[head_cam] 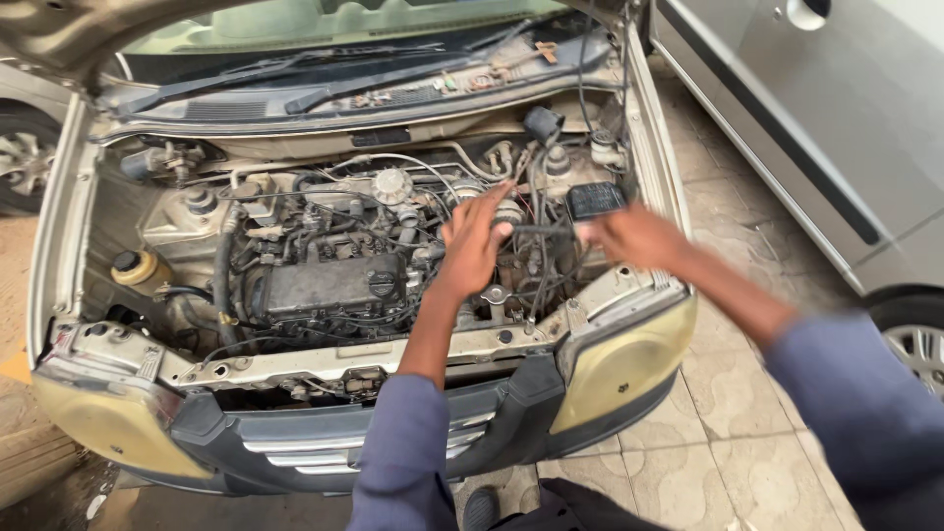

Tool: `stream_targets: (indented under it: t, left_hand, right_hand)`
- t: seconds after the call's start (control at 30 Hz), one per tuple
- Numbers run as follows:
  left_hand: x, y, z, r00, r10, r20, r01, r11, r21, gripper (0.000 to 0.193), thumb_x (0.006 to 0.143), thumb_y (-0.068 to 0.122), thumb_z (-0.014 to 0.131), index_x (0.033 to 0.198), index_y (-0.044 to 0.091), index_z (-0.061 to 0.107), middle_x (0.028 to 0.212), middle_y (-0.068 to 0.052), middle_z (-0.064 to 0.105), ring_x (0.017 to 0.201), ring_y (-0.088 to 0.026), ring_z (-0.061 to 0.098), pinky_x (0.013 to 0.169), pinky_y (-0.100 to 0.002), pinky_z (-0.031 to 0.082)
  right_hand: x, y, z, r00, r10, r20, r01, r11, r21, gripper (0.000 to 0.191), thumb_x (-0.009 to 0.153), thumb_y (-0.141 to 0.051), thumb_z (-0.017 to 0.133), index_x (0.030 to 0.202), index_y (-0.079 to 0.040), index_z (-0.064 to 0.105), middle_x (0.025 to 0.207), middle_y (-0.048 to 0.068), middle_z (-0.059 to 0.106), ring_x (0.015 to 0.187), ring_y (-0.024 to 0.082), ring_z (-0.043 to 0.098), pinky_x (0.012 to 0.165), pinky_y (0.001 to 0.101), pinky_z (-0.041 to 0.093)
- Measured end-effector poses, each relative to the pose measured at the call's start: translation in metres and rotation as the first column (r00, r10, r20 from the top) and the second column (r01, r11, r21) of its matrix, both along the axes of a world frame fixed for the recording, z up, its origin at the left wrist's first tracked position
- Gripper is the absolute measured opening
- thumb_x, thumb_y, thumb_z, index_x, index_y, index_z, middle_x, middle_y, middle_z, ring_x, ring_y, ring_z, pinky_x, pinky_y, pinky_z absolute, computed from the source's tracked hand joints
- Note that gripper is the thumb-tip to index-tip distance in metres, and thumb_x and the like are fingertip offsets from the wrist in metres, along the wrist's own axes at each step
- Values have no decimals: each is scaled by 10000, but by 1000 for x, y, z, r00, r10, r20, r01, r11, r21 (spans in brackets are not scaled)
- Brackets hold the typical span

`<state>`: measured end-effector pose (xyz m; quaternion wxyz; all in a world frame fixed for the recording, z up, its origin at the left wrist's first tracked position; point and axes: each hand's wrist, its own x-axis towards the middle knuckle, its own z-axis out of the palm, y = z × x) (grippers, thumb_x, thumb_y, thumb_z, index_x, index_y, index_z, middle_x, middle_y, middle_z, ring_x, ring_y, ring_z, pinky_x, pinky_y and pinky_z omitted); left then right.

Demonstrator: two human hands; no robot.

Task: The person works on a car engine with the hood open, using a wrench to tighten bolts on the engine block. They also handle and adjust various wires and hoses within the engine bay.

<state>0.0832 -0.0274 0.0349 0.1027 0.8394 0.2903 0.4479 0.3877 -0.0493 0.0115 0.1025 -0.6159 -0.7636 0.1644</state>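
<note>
The head view looks down into the open engine bay of a beige car, both of the person's arms in blue-grey sleeves reaching in from below.

The left hand is spread over the middle of the engine, fingers fanned and loosely open, the fingertips reaching up to a bundle of dark cables and a round metal part just beside them. It closes on nothing that can be seen; it touches or hovers just over the wiring, and the palm hides what lies beneath it.

The right hand is blurred by motion. Its fingers point left toward the same cables, just below a small black box at the bay's side wall (the box has a ribbed top). Whether this hand pinches a cable or is merely near one cannot be told; it looks loosely curled.

To the left of the hands sits the dark engine cover with its round oil cap, and farther left a yellow-capped reservoir near the wing. The raised bonnet is cut off at the top edge, and the front bumper with its two yellowed headlamps runs across the bottom. A grey car stands alongside on the tiled floor, only partly in frame. The person's dark shoe shows at the bottom edge.
</note>
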Motion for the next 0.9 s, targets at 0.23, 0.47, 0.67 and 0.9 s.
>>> stream_targets:
  t: [0.23,0.47,0.67,0.9]
  left_hand:
    - [87,66,-5,832,-242,-500,-182,732,-657,591,1137,508,384,1177,14,706,1216,-217,756,1171,-349,702,1136,-640,386]
    - [135,7,25,545,-418,-727,-70,841,-536,373,932,401,566,1150,144,725,1299,-142,666,1253,-321,580,1139,-686,180]
    - [85,-45,30,762,-86,-642,-51,980,-192,561,1032,510,402,859,162,807,750,-148,720,763,-276,687,919,-445,366]
    - [67,-27,33,858,-26,-513,-37,993,-113,567,966,551,451,708,178,791,508,-129,602,530,-284,586,802,-416,365]
  right_hand:
    - [-164,-103,-60,71,-239,-968,185,957,-223,301,1005,-284,594,1125,-59,434,695,60,623,594,226,711,556,378,607]
    - [-273,-3,-35,-432,-132,-892,176,958,-227,364,1091,-496,394,1011,-150,472,722,67,629,635,185,664,544,273,489]
    - [-209,-37,-34,512,143,-847,-307,952,-24,320,1003,-369,480,1174,-118,581,1056,96,664,942,224,656,795,336,470]
    - [-155,-96,64,663,635,-396,-719,394,-572,458,994,-428,592,1328,-116,617,1107,55,738,1053,218,693,979,385,527]
